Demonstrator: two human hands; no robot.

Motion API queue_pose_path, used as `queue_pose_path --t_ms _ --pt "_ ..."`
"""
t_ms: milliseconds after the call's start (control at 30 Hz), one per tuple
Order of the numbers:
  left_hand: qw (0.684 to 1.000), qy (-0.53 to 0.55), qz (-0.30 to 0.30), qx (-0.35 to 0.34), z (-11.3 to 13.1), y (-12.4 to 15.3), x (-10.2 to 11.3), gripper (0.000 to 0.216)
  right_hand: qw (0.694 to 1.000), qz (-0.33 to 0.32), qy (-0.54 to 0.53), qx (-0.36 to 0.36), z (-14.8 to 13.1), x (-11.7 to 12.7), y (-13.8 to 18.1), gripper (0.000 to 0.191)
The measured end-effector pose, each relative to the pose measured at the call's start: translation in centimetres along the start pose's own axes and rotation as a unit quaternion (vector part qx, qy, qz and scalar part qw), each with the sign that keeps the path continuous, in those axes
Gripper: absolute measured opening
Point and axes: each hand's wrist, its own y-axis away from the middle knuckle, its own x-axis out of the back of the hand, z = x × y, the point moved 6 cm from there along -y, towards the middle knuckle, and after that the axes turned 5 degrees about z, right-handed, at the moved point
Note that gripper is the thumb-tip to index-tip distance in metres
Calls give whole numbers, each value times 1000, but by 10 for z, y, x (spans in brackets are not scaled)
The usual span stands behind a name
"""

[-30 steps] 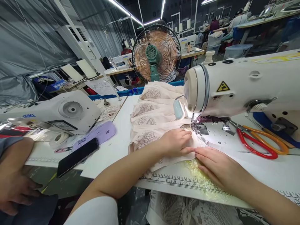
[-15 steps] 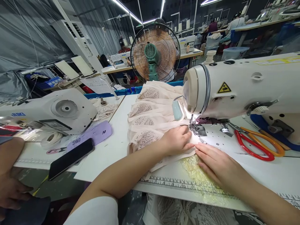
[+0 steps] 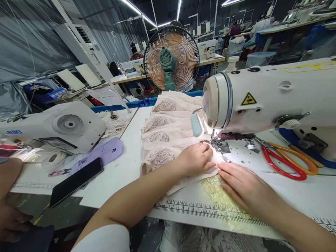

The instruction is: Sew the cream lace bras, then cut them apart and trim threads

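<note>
Compared with half a second ago, the whole scene sits slightly further left in view, so the co-worker's hand (image 3: pixel 13 220) at far left has slid closer to the edge. The left hand (image 3: pixel 195 159) and right hand (image 3: pixel 241 182) keep nearly the same pose beside the needle area.

The pale lace-trimmed fabric (image 3: pixel 162 157) spreads in folds left of and beneath the left hand, reaching the presser foot (image 3: pixel 214 141). The left fingers bend loosely on top of it; whether they pinch the cloth I cannot tell. The right fingers lie straight and ungripped, their tips at the fabric's near right edge, just short of the left thumb. Crinkled yellow film (image 3: pixel 216 190) shows beneath the right hand.

On the left stand a second sewing machine (image 3: pixel 69 124), a black phone (image 3: pixel 76 182) and a purple card (image 3: pixel 112 152). The white table (image 3: pixel 123 175) carries a printed ruler (image 3: pixel 194 209) along its front. Rightward, the sewing machine (image 3: pixel 262 94) overhangs it, with red-and-orange scissors (image 3: pixel 282 158) under the arm. Behind, grey curtains (image 3: pixel 34 38) hang at left, a green fan (image 3: pixel 167 57) stands mid-room, and people sit at workbenches at right.
</note>
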Motion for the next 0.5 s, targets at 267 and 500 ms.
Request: queue_pose_path --t_ms 267,500 --pt "1000 3 -17 2 -5 -3 -1 50 1000 -3 7 -4 2 -1 0 33" --pt "998 -4 -39 -46 -27 -13 -5 44 1000 2 3 -17 4 -5 -4 33"
